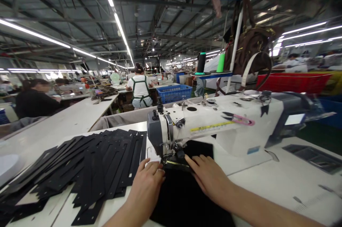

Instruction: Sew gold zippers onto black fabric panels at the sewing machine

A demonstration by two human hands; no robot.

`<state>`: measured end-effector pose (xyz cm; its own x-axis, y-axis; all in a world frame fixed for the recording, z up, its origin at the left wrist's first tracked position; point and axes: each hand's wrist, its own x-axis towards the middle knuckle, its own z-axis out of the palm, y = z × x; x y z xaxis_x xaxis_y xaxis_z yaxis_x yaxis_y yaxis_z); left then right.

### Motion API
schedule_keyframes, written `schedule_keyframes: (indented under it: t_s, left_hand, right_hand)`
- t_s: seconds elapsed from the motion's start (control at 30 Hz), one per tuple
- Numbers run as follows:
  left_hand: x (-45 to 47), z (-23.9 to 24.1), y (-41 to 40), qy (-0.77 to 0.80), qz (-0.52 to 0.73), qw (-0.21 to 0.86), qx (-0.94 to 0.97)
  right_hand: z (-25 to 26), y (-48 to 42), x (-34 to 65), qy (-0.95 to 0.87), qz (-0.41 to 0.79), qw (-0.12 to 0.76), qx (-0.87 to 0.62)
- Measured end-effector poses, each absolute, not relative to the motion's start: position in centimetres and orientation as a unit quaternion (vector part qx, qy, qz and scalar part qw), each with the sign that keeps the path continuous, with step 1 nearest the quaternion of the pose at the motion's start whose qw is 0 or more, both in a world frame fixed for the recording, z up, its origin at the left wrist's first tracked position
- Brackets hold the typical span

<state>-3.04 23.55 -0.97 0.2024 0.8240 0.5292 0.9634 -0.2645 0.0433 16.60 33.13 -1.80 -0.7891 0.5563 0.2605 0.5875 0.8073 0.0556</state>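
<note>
A black fabric piece (191, 198) lies on the sewing machine bed and hangs toward me. Along its upper part, under the presser foot area, runs a zipper (177, 164) with gold-coloured teeth. My left hand (150, 180), with a ring on one finger, is closed at the fabric's left edge, its fingers bent and together; the fingertips are partly hidden. On the right, my right hand (207, 173) lies on the fabric with fingers stretched out, the index finger close to the presser foot. The white sewing machine (213, 123) stands just beyond both hands.
Many black strips with slots (98, 166) are fanned out on the left. Pink-handled thread snips (239, 118) rest on the machine arm. Behind stand thread cones (220, 63), a brown bag (247, 48) and a blue crate (175, 92). Co-workers sit farther back.
</note>
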Motion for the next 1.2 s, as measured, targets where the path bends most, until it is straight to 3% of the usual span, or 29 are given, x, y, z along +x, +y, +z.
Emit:
schedule_keyframes:
  t_s: [0.1,0.2,0.37,0.47,0.53,0.7,0.93,1.2]
  left_hand:
    - [-2.3,-0.4,21.1,-0.584,-0.211,0.095,-0.778]
    - [-1.6,-0.4,19.2,-0.607,-0.191,0.052,-0.77]
    - [-0.2,-0.4,18.4,-0.636,-0.201,-0.002,-0.745]
    - [1.0,0.0,18.8,-0.624,-0.234,-0.065,-0.743]
    - [1.5,0.2,19.2,-0.607,-0.282,-0.11,-0.735]
    - [1.1,0.2,20.2,-0.589,-0.398,-0.049,-0.701]
    - [0.7,0.6,22.6,-0.523,-0.354,0.105,-0.768]
    - [0.0,1.1,22.2,-0.531,-0.369,0.086,-0.758]
  right_hand:
    - [-2.2,30.0,18.6,-0.955,-0.09,0.105,-0.261]
    - [-2.1,27.8,19.5,-0.959,-0.043,0.149,-0.236]
    - [1.1,28.2,19.3,-0.917,0.205,0.232,-0.251]
    - [3.5,29.9,18.8,-0.853,0.36,0.222,-0.305]
    - [4.4,30.9,18.6,-0.825,0.403,0.215,-0.333]
    - [4.8,31.2,18.5,-0.862,0.341,0.238,-0.29]
    - [5.2,29.2,18.6,-0.936,0.094,0.306,-0.147]
    - [2.7,28.2,19.2,-0.932,-0.036,0.341,-0.118]
